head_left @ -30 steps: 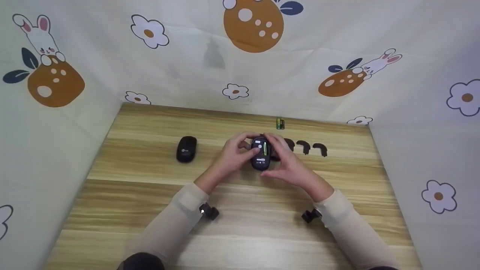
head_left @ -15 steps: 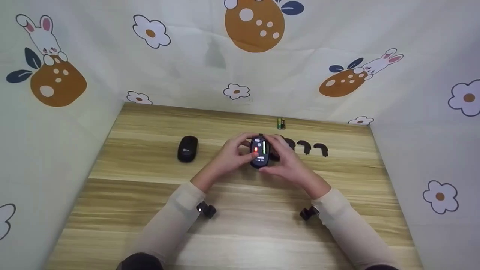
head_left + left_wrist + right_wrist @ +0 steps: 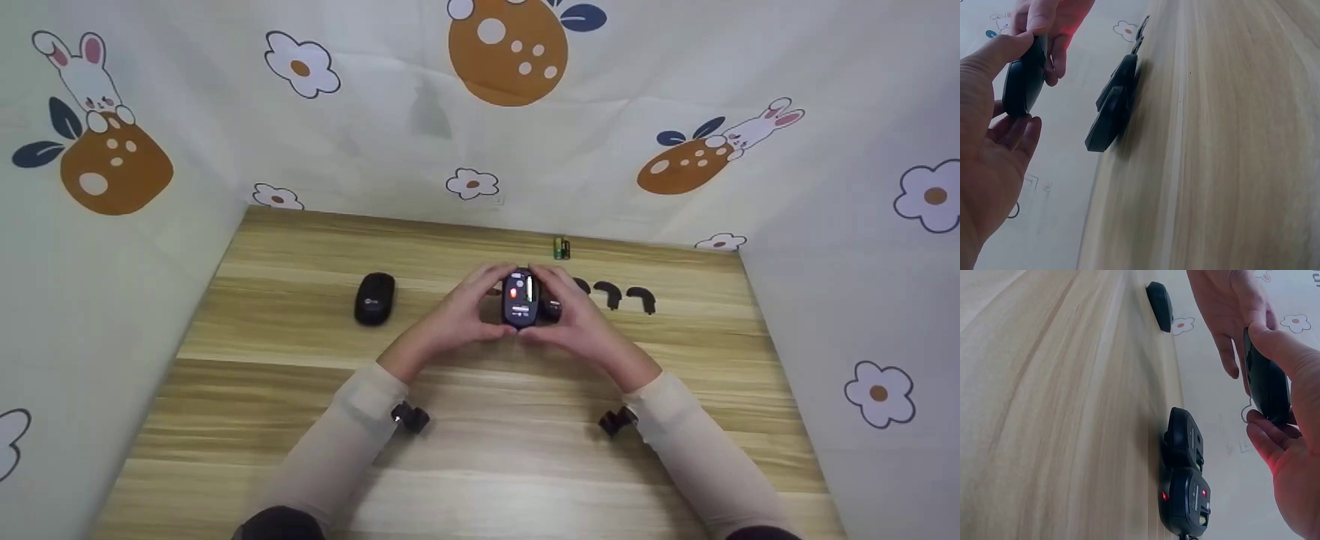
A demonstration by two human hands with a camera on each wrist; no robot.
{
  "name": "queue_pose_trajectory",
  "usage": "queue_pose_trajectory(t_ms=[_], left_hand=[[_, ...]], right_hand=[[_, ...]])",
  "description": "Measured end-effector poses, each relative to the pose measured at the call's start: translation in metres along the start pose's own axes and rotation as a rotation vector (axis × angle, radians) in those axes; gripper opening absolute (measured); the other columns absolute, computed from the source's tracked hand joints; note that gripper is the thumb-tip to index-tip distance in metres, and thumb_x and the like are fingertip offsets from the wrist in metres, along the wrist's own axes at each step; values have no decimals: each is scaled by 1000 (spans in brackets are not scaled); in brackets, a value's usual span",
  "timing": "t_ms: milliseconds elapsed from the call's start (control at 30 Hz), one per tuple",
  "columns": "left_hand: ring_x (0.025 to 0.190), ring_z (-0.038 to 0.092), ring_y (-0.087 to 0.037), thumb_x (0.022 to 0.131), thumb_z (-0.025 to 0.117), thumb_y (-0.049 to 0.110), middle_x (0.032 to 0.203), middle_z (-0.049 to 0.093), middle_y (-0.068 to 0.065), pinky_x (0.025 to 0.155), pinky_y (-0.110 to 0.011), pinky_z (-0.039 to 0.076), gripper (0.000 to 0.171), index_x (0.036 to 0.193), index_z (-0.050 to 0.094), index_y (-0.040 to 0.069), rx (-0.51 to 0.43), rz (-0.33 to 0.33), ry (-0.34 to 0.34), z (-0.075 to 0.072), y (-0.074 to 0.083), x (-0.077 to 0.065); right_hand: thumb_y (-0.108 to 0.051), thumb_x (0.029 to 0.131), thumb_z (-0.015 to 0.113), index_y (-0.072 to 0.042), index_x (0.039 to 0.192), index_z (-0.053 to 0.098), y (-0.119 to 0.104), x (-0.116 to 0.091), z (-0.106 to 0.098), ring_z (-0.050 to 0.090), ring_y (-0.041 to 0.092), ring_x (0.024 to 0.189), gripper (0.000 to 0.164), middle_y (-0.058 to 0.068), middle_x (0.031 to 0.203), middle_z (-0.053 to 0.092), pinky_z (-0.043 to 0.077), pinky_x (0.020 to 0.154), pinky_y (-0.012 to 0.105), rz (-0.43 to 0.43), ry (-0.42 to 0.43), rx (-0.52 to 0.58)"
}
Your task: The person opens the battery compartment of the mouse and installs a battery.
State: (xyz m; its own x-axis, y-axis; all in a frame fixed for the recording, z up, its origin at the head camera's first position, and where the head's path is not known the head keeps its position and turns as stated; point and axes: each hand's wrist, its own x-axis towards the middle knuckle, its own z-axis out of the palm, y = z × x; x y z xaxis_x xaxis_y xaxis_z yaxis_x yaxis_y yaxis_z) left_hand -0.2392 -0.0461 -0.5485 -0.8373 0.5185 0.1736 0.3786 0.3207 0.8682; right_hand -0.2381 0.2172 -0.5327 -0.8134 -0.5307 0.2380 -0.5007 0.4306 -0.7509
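Observation:
Between both hands, a black computer mouse (image 3: 521, 300) is held with its underside facing the head camera. A red light glows on it, and a battery sits in its uncovered slot. My left hand (image 3: 461, 311) grips its left edge, thumb at the near end and fingers at the far end. On the opposite edge, my right hand (image 3: 576, 315) grips it the same way. In the right wrist view, the mouse (image 3: 1267, 379) is raised off the table. Two overturned mice, one (image 3: 1184, 439) beside the other (image 3: 1189, 500), lie below; the right hand partly covers them in the head view.
Another black mouse (image 3: 374, 298) lies top side up on the wooden table (image 3: 480, 465), to the left. Curved black covers, including one (image 3: 608, 294) and another (image 3: 641, 298), lie right of the hands. Small batteries (image 3: 562, 248) stand near the patterned back curtain (image 3: 375, 150).
My left thumb has moved from the mouse's underside to its near edge. The red light has come on and now shows uncovered. Both hands keep hold of the mouse.

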Motion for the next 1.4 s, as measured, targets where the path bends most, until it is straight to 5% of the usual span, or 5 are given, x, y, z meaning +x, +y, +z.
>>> queue_pose_trajectory(t_ms=[600,867,1100,1400], left_hand=[[142,56,-26,82,96,11,168,45,-4,121,-41,47,102,170,44,16,58,53,29,-7,1,1],[142,57,-30,84,96,12,167,46,-3,121,-50,49,100,170,43,12,72,41,13,-13,-5,2],[143,58,-30,86,97,15,172,44,1,120,-46,50,102,171,42,18,125,-6,13,-18,-6,0],[148,53,-34,87,95,14,173,44,-11,124,-48,45,99,171,41,11,184,-8,17,-24,-11,1]], right_hand=[[-31,88,96,-9,171,40,-3,8,-6,47,28,153,102,10,165,48,36,130,50,-12,-72,-20],[-25,88,96,-8,170,41,-4,15,-7,50,35,151,100,14,165,50,40,127,56,5,-112,-50],[-30,86,97,-13,169,44,1,21,-2,51,33,151,100,11,164,53,39,127,55,28,-92,-95],[-27,86,98,-11,167,48,8,31,6,52,32,149,96,11,161,56,39,127,54,20,-84,-124]])
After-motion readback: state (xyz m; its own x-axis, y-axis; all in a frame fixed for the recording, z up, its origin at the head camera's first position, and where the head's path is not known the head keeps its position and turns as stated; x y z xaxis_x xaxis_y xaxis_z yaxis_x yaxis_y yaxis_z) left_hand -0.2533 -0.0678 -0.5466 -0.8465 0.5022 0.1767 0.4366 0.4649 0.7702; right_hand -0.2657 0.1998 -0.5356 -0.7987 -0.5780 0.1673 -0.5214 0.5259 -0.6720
